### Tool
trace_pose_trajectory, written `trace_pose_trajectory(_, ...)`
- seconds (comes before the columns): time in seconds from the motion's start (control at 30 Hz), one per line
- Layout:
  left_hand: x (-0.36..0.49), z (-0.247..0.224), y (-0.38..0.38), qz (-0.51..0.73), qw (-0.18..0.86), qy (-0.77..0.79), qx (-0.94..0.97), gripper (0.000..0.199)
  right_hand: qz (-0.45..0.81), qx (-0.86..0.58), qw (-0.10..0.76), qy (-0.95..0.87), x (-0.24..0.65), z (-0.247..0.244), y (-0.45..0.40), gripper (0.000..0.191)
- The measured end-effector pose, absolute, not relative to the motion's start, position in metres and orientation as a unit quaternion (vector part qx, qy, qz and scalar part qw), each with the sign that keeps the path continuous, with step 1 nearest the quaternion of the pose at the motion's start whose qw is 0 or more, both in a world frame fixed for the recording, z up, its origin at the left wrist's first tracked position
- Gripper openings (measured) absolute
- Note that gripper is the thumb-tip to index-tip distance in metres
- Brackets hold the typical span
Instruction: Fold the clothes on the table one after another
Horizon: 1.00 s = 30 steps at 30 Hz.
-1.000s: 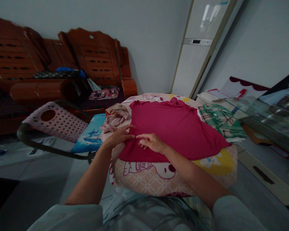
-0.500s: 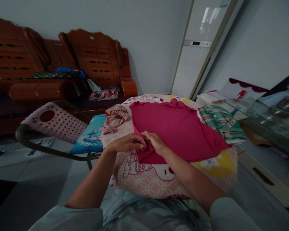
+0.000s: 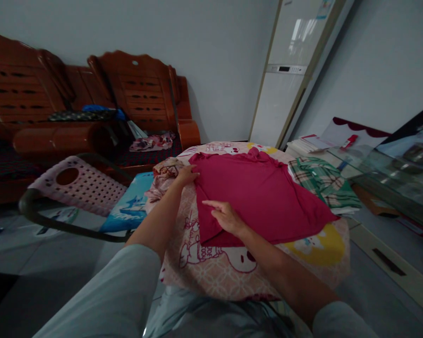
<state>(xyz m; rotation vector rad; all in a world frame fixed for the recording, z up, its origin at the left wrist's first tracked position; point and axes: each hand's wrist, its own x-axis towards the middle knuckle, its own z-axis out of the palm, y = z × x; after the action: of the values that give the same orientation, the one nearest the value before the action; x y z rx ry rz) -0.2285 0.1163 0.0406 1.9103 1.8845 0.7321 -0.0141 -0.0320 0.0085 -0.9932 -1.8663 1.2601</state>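
Note:
A magenta garment, seemingly a shirt (image 3: 254, 197), lies spread out on the round table covered with a pink patterned cloth (image 3: 211, 277). My left hand (image 3: 187, 175) reaches to the garment's left edge near its far corner, with the fingertips closed on the fabric there. Over the near left part of the garment, my right hand (image 3: 227, 218) rests with its index finger stretched out to the left and the other fingers loosely bent; nothing is in it. Just left of my left hand sits a crumpled pale pink cloth (image 3: 158, 185).
A green plaid folded cloth (image 3: 324, 183) lies at the table's right, beside a glass-topped cabinet (image 3: 402, 173). Left of the table stands a chair with a woven pink back (image 3: 81, 188) and blue seat (image 3: 130, 202). Wooden seats (image 3: 141, 94) line the wall.
My left hand has moved away from my right hand, forward along the garment's left edge. My right hand has shifted slightly nearer me, and the garment's near left part lies flatter.

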Motion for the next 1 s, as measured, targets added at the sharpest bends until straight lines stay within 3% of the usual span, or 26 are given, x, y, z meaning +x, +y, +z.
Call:
trace_pose_trajectory(0.27, -0.210, 0.048, 0.162, 0.219, 0.124, 0.728, 0.637, 0.036, 0.459, -0.396, 0.319, -0.729, -0.004, 0.023, -0.037, 0.051)
trace_pose_trajectory(0.53, -0.135, 0.068, 0.192, 0.254, 0.069, 0.683, 0.682, 0.038, 0.532, -0.415, 0.317, -0.666, 0.062, 0.056, -0.054, 0.058)
trace_pose_trajectory(0.77, -0.058, 0.044, 0.197, 0.203, 0.096, 0.588, 0.777, 0.041, 0.591, -0.457, 0.271, -0.607, 0.122, 0.035, -0.057, 0.075)
trace_pose_trajectory(1.0, -0.050, 0.023, 0.200, 0.175, 0.079, 0.576, 0.794, 0.052, 0.614, -0.471, 0.253, -0.580, 0.130, 0.021, -0.054, 0.083)
